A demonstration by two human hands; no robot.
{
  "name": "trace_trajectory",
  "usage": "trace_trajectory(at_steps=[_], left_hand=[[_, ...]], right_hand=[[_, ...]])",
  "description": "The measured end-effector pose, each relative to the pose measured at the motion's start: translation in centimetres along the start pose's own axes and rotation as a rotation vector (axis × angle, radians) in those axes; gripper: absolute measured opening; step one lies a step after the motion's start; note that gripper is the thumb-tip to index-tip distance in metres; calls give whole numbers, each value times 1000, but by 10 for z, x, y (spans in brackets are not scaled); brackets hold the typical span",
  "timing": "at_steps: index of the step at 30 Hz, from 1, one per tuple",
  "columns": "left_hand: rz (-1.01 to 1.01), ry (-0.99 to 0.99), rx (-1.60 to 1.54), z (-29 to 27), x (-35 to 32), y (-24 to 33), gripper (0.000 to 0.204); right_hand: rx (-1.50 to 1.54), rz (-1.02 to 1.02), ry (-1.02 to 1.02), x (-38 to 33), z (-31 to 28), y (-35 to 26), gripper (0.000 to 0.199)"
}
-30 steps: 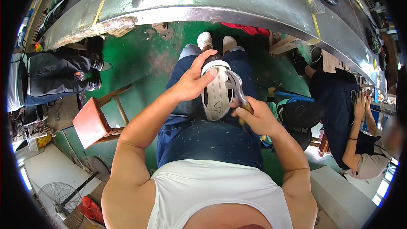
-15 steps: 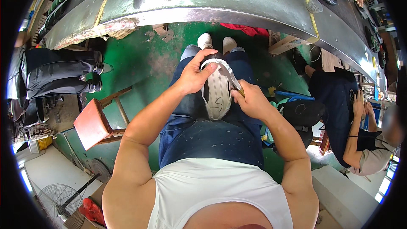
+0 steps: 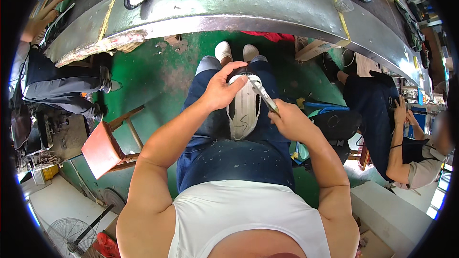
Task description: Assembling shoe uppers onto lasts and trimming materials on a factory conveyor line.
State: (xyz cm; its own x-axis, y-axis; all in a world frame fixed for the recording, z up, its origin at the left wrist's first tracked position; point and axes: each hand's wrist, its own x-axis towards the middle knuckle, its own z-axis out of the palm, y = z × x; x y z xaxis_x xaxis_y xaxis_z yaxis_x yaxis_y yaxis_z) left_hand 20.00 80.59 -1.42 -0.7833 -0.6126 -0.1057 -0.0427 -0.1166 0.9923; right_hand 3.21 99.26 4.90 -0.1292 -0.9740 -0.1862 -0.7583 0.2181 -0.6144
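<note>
- Shoe [image 3: 244, 110]: at the person's lap, between the thighs of the blue trousers [image 3: 201, 93], pale underside up, a dark curved mark near its closer end.
- Edges: a white rim bounds the underside; left and right rims run beside the thighs, the closer end sits just beside the waist.
- Room: beyond the far end, green floor [image 3: 167, 74] shows between the knees and the front edge of the metal bench [image 3: 215, 2]. Floor also shows between the left forearm and the red-seated stool [image 3: 101, 148]. On the right, a black bag-like item [image 3: 337, 126] stands near the right forearm; less room there.
- Axis: long axis runs nearly straight away from the waist, far end pointing toward the pale footwear [image 3: 223, 51] and bench. Toe or heel: cannot tell.
- Left hand [image 3: 224, 88]: clamped on the far end, thumb on the underside, fingers over the tip.
- Right hand [image 3: 289, 119]: closed around the handles of metal pliers [image 3: 260, 93]. Pliers slant across the far right rim; their bite is too small to tell.
</note>
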Motion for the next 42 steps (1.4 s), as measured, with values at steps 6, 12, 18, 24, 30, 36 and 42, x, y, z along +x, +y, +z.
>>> trace_trajectory(at_steps=[6, 12, 18, 24, 30, 36, 42], left_hand=[[-28, -5, 56, -2, 8, -1, 40], [-27, -85, 134, 3, 19, -11, 51], [-95, 27, 417, 17, -9, -75, 43], [-325, -36, -15, 21, -38, -80, 80], [-646, -319, -413, -1, -39, -31, 97], [-325, -164, 244, 18, -58, -69, 103], [-316, -129, 194, 25, -61, -80, 105]], right_hand=[[496, 170, -52, -7, -24, -25, 25], [302, 216, 8, 21, 16, 16, 42], [254, 391, 222, 25, 67, 32, 63], [320, 418, 177, 18, 75, 43, 60], [219, 422, 54, 4, 66, 59, 51], [366, 326, -168, -33, 24, 56, 26], [-52, -144, -88, -17, 19, 27, 50]])
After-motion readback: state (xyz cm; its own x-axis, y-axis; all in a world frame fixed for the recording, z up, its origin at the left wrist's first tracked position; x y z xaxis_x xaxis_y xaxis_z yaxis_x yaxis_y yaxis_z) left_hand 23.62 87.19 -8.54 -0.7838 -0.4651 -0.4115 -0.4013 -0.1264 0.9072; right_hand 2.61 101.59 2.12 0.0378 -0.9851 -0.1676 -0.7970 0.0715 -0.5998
